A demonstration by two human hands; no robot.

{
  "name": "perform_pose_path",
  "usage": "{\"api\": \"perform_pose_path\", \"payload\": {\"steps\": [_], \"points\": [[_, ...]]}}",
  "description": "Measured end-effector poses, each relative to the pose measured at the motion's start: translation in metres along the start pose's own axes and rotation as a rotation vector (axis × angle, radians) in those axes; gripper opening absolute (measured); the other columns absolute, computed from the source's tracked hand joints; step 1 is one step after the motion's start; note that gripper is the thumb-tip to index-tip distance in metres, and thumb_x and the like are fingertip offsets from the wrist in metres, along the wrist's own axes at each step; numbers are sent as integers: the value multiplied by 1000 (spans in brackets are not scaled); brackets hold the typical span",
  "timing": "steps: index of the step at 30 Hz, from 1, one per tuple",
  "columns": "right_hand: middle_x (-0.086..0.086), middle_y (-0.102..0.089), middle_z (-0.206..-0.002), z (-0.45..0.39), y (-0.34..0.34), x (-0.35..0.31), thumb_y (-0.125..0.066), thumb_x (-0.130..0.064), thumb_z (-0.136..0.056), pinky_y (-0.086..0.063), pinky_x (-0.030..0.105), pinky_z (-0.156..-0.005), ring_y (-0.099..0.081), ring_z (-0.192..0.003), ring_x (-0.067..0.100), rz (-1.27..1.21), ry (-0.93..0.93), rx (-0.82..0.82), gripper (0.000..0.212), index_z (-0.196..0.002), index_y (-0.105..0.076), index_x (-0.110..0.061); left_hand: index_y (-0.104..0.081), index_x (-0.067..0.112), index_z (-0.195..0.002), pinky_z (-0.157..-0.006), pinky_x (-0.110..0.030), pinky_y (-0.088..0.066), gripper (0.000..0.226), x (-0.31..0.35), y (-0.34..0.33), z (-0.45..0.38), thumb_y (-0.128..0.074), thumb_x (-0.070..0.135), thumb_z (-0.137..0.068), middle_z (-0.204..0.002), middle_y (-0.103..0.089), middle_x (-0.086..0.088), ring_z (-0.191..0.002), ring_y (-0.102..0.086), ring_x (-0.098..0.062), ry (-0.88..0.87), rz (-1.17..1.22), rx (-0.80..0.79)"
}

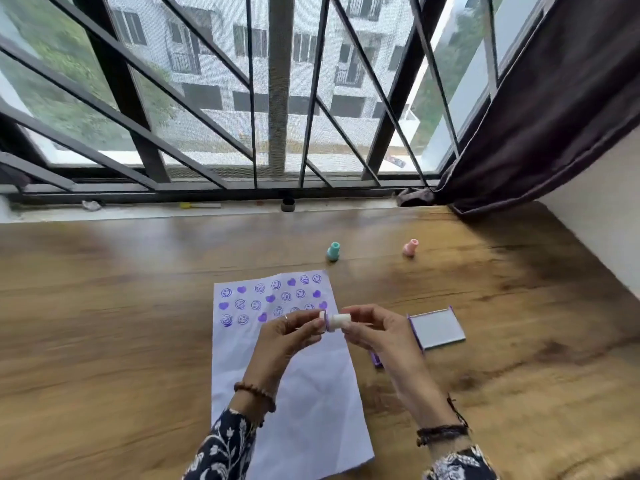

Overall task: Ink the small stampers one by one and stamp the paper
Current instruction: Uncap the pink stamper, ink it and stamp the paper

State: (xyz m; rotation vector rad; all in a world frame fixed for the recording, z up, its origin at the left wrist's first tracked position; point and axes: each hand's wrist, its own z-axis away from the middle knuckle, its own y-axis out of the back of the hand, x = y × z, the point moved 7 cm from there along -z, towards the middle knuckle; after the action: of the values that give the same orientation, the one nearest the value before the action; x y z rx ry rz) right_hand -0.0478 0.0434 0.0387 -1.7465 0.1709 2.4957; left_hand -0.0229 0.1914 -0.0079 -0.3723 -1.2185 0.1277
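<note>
White and small, a stamper point(335, 322) lies sideways between your left hand point(290, 332) and right hand point(375, 330), fingertips pinching each end, above the paper point(304, 403) with purple stamped faces and hearts. Teal stamper point(333, 251) and pink stamper point(410, 247) stand beyond; the open ink pad point(437, 328) sits right on the wooden table point(121, 323).

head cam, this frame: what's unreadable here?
- White stamper: design face not visible, side-on between the left hand and right hand.
- Ink pad: its base mostly hidden behind the right hand; only a purple edge shows.
- Paper: some prints covered by the hands; near edge cut off by the frame.
- Windowsill items: too small and blurred.
</note>
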Motion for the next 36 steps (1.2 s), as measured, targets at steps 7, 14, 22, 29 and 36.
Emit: {"api": "perform_pose_path", "payload": {"steps": [7, 14, 22, 29, 36], "points": [[7, -76, -88, 9, 9, -10, -76, -8, -70, -57, 21, -75, -70, -81, 11, 68, 96, 7, 20, -90, -73, -12, -73, 13, -73, -56, -13, -53, 16, 6, -6, 6, -64, 1, -77, -63, -74, 1, -64, -69, -9, -32, -10, 38], [-4, -76, -68, 5, 19, -16, -75, -2, -69, -54, 12, -62, -70, -71, 5, -8, 98, -58, 18, -80, -76, -16, -72, 6, -75, -58, -14, -54, 11, 9, -21, 7, -63, 0, -77, -63, -74, -1, -64, -69, -12, -69, -28, 31], [5, -75, -86, -13, 47, -20, -75, -9, -72, -57, 16, -68, -70, -81, 14, -27, 78, -87, 17, -82, -73, -22, -73, 12, -82, -68, -14, -54, 16, 16, -56, 0, -73, 11, -66, -76, -76, 3, -78, -68, -9, -202, -107, -2], [-4, -76, -76, -39, 64, 6, -77, -25, -70, -56, 17, -66, -70, -79, 9, -135, 41, -108, 13, -82, -75, -21, -63, 8, -90, -68, -14, -53, 20, -2, -89, -34, -68, -3, -74, -85, -72, -1, -80, -69, -8, -192, -201, -1], [8, -75, -93, -117, 99, 10, -75, -20, -74, -56, 38, -85, -68, -91, 18, 180, 92, 112, 23, -97, -71, -17, -64, 15, -82, -59, -13, -44, 12, 1, -118, -110, -73, 20, -75, -69, -64, 5, -64, -57, 1, -323, -740, 80]]}}
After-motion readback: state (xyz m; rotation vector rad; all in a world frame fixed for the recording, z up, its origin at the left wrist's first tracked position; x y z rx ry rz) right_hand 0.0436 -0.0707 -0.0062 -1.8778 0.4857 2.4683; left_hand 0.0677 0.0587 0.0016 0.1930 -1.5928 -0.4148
